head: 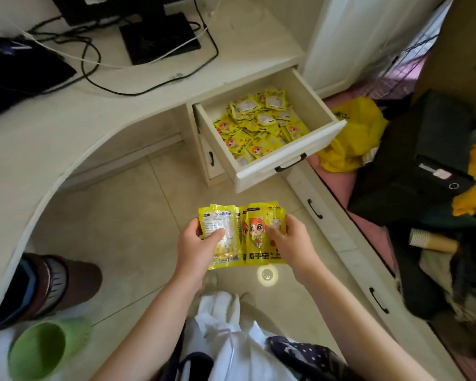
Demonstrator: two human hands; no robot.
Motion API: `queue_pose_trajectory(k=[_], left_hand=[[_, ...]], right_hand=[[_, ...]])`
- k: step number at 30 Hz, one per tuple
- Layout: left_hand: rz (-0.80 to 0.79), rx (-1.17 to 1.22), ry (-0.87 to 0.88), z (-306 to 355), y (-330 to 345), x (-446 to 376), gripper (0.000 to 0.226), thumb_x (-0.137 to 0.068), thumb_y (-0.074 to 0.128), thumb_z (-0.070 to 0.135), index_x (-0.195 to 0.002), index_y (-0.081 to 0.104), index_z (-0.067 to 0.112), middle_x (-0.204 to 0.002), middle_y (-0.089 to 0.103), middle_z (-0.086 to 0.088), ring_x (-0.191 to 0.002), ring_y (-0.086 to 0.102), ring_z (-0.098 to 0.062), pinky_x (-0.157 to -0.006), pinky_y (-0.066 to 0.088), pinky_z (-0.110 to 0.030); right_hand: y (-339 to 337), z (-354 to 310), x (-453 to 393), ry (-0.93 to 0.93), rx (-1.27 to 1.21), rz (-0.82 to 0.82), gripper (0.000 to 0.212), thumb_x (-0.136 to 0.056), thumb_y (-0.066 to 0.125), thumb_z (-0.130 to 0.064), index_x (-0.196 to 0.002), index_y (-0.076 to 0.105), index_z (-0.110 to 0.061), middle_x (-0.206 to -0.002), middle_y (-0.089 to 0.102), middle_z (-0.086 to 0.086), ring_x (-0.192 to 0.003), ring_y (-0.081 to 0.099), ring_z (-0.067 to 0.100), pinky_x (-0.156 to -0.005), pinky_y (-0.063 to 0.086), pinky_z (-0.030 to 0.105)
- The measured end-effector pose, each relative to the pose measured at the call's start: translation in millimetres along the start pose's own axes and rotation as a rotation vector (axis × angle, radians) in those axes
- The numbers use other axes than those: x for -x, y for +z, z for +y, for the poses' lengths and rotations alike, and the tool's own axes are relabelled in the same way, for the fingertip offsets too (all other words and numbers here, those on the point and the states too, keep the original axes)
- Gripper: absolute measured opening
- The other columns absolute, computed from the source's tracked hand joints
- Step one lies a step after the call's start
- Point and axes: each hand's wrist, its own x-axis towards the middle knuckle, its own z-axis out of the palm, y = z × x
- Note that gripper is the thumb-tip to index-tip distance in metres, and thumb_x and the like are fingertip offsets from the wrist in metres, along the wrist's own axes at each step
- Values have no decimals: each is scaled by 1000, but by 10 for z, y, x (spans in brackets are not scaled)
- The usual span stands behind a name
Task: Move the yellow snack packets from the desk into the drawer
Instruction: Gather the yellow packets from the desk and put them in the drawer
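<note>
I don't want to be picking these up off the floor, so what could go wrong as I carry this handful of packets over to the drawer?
The yellow packets are fanned loosely between the left hand and right hand; one could slip out. The drawer already holds a heap, so tossed packets might slide over its front.

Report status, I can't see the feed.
Left hand and right hand grip yellow snack packets. White wooden drawer open, part-filled. Path clear.
</note>
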Motion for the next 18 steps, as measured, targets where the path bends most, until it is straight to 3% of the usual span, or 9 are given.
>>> queue_pose_trajectory(k=[9,14,18], left_hand=[[-47,-36,-5,390,585,-513,16,-82,69,11,-89,64,24,-89,72,1,-84,70,-20,-75,59,-40],[-85,-64,-40,688,811,-1067,14,-81,69,15,-89,65,26,-88,72,2,-84,70,-21,-81,57,-48],[-95,-66,-55,920,965,-1450,16,-82,68,17,-94,65,26,-91,72,4,-86,69,-19,-83,56,-45]], right_hand=[[-369,-188,-652,82,-120,38,11,-94,54,-14,-100,58,-6,-82,62,4,-62,56,12,-56,47,24],[-409,-510,-1227,61,-56,38,10,-94,54,-16,-100,59,-10,-84,64,2,-65,59,12,-58,47,25],[-446,-762,-1641,66,-26,26,12,-94,55,-20,-103,60,-13,-93,68,3,-77,63,17,-69,53,32]])
